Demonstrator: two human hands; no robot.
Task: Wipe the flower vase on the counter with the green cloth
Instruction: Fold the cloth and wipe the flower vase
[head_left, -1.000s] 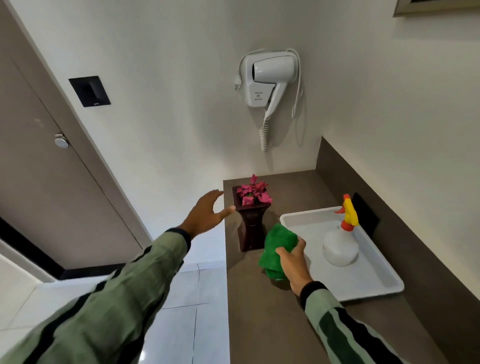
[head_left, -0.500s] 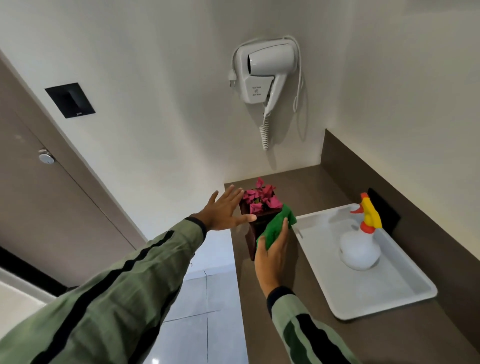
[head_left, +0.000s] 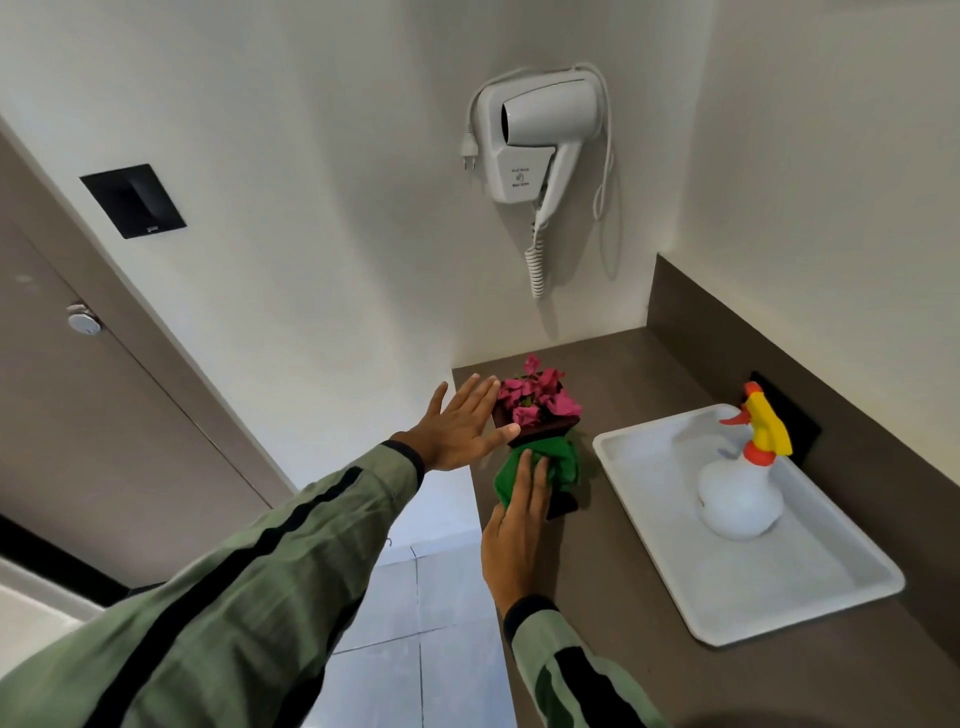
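Sleeves of green with black stripes enter from six and seven o'clock as a person cleans a flower vase (head_left: 537, 430) near the left edge of a brown desk (head_left: 623, 597). Nearest, the right hand (head_left: 517, 530) lies flat with fingers extended, its grip not clenched but pressing the green cloth (head_left: 540, 465) against the vase's front face, so the cloth covers most of the dark body and only the rim and foot show. At ten o'clock from it, the left hand (head_left: 460, 428) is released and spread wide, the thumb touching or nearly touching the rim beside the pink flowers (head_left: 535, 397). At three o'clock, apart from the vase, a white tray (head_left: 779, 597) carries a spray bottle (head_left: 740, 499) with a yellow and orange head. Farther back, at twelve o'clock, a hair dryer (head_left: 540, 135) hangs on the wall. The vase looks narrow and stands close to the desk's drop to the tiled floor; a hard push from the cloth, with no firm hold from the open hand, could tip it over the edge.
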